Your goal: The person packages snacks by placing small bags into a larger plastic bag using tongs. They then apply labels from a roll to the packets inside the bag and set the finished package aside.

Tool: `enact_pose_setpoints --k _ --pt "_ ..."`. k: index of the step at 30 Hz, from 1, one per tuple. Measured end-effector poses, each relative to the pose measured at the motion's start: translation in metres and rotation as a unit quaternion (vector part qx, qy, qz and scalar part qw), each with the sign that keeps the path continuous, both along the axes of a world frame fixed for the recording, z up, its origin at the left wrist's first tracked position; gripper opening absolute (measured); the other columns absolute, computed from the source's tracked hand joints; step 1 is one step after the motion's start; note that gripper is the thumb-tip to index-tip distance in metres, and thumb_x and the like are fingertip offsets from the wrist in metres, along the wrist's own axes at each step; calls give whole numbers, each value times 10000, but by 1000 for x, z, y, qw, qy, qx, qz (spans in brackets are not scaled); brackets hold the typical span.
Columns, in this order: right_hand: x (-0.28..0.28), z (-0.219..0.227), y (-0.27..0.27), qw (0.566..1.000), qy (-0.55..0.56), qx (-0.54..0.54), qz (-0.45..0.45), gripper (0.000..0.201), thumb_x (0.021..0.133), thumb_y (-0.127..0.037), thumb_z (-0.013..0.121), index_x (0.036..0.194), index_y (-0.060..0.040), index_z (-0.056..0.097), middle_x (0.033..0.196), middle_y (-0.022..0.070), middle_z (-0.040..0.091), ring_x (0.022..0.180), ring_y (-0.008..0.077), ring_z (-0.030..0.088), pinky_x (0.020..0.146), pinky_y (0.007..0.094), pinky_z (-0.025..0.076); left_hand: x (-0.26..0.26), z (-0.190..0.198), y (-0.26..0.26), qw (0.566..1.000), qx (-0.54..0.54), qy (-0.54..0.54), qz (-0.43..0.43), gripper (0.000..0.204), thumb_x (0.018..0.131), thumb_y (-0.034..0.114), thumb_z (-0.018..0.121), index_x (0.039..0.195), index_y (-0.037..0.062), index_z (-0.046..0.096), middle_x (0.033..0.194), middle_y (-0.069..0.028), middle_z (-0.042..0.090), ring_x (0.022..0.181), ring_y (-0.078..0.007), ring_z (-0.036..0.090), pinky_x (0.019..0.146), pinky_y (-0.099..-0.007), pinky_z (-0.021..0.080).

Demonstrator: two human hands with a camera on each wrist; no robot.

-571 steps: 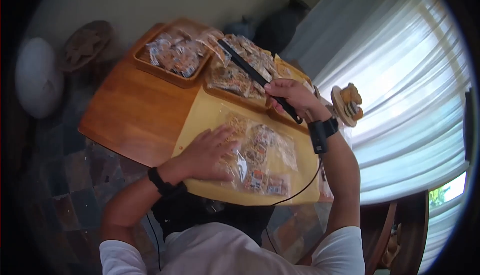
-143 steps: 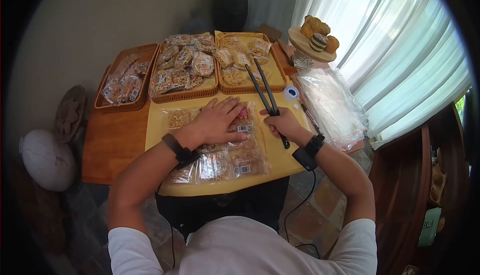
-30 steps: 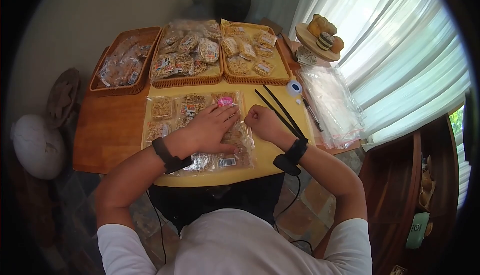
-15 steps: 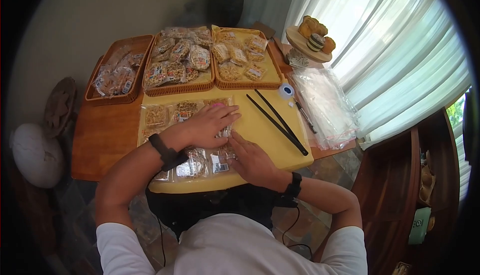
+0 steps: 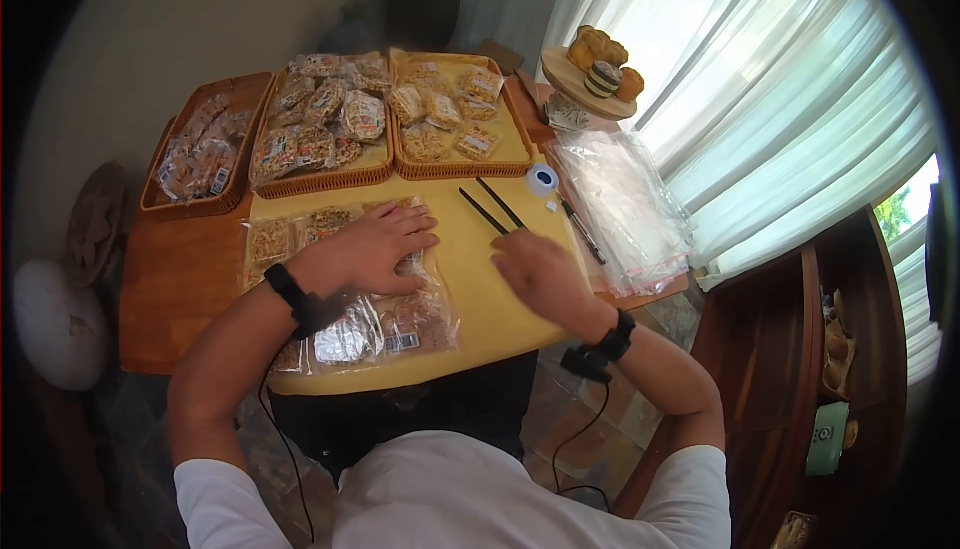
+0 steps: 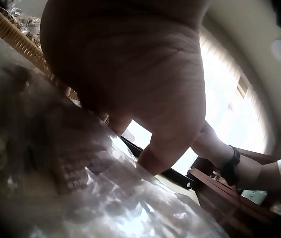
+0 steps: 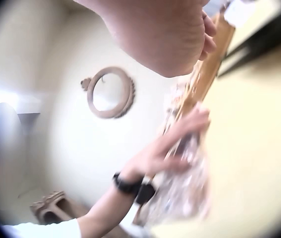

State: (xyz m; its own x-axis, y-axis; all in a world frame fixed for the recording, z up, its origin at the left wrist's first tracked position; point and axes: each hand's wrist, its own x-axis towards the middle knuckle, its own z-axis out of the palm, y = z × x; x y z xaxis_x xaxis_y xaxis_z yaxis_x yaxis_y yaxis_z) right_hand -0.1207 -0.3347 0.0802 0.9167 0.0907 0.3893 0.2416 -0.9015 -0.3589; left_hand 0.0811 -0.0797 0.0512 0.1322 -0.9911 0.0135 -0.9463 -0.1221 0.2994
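Observation:
Clear plastic bags [image 5: 349,335] of snack packets lie flat on the yellow cloth [image 5: 470,319]. My left hand [image 5: 375,249] rests on them with spread fingers; the left wrist view shows its palm side [image 6: 130,74] above shiny plastic [image 6: 130,213]. To its right, my blurred right hand [image 5: 545,284] is over the black tongs [image 5: 487,211], whose tips point away and whose rear part it hides. In the right wrist view, that hand [image 7: 165,34] has loosely bent fingers and a gap shows between it and the tongs [image 7: 259,44].
Three wicker baskets of packets, left [image 5: 240,194], middle [image 5: 325,185] and right [image 5: 465,169], line the back. A white tape roll [image 5: 542,180], a pen [image 5: 583,232] and empty plastic bags [image 5: 630,209] are at the right, beside a stand [image 5: 580,92] with bread.
Since half a second ago, my right hand has left the bag beside my left hand and moved right, over the tongs. Nearly five seconds ago it held the tongs. My left hand stays on the bags.

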Motion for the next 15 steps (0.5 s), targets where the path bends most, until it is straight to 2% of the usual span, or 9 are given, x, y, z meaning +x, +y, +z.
enact_pose_setpoints --k 1,2,4,6,7,10,14,15 --pt "20 12 -30 997 16 -22 -67 217 1004 -193 714 1162 -44 714 1123 179 734 1003 383 729 896 474 580 -1 1 0 1000 -1 2 2 778 908 468 727 1559 77 559 1698 -194 442 1625 -356 337 1342 -567 200" --pt "40 9 -62 990 2 -37 -134 273 986 -218 731 1172 -18 718 1131 180 707 1090 397 686 928 482 565 -2 4 -1 1000 2 21 4 769 909 447 739 1561 83 559 1700 -197 438 1624 -361 336 1344 -566 199" --pt "66 26 -98 974 94 -49 -200 331 938 -250 773 1183 -33 722 1144 177 685 1126 383 678 957 477 559 -2 6 -2 999 3 38 10 760 910 427 750 1563 89 559 1703 -199 433 1624 -367 334 1346 -564 198" --pt "82 17 -127 973 111 -59 -195 350 922 -261 785 1196 -51 726 1150 174 677 1129 377 678 966 472 556 -2 0 0 995 -65 78 18 746 892 385 776 1549 95 576 1690 -201 451 1604 -374 363 1335 -562 221" --pt "85 14 -130 970 130 -68 -196 371 906 -273 796 1209 -69 731 1156 171 669 1133 371 677 975 467 554 -5 2 3 994 -65 81 23 746 892 385 776 1549 95 576 1690 -201 451 1604 -374 363 1335 -562 221" --pt "87 0 -137 969 155 -89 -173 364 895 -294 813 1185 -83 752 1158 162 675 1139 357 675 973 451 555 -11 6 7 995 -90 44 29 702 893 350 771 1520 85 599 1657 -199 493 1563 -386 417 1319 -561 249" --pt "93 -18 -146 972 152 -92 -155 327 899 -300 817 1133 -77 771 1165 147 677 1131 349 681 969 446 552 -15 14 5 992 -119 27 24 625 910 279 745 1491 84 620 1616 -181 541 1509 -381 479 1281 -538 318" --pt "90 -19 -149 980 123 -59 -147 300 916 -260 818 1126 -52 764 1115 128 666 1061 329 676 936 426 542 -18 15 3 990 -130 34 28 606 917 256 739 1488 87 624 1607 -174 551 1501 -374 490 1270 -528 338"
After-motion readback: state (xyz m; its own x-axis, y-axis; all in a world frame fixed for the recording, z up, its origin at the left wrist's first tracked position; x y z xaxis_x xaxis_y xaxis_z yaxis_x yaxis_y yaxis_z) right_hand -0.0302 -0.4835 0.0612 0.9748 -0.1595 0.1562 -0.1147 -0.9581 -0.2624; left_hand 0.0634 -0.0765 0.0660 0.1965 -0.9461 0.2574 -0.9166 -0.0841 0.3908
